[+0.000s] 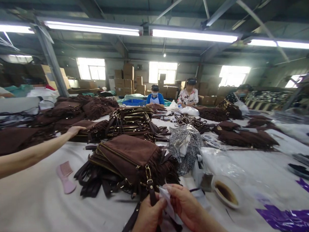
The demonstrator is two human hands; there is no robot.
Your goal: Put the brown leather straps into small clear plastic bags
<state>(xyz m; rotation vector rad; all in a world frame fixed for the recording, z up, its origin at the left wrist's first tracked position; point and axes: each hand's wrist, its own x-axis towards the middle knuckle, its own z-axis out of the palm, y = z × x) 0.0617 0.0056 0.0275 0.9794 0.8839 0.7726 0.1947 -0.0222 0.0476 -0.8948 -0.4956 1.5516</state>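
My left hand [149, 216] is closed around a dark brown strap [151, 191] near the bottom centre. A gold clasp [148, 172] joins the strap to the top brown bag [131, 150] of a fringed stack. Close beside it on the right, my right hand [183, 204] pinches a small white piece [167, 200] that hangs between both hands. My left thumb also touches that piece. The strap runs on below my left hand.
Another person's arm [31, 155] reaches in from the left to a bag pile. A pink comb [65, 176] lies left of the stack. To the right are a bowl of brown liquid [226, 192] and purple plastic [287, 219]. Several people sit across the table.
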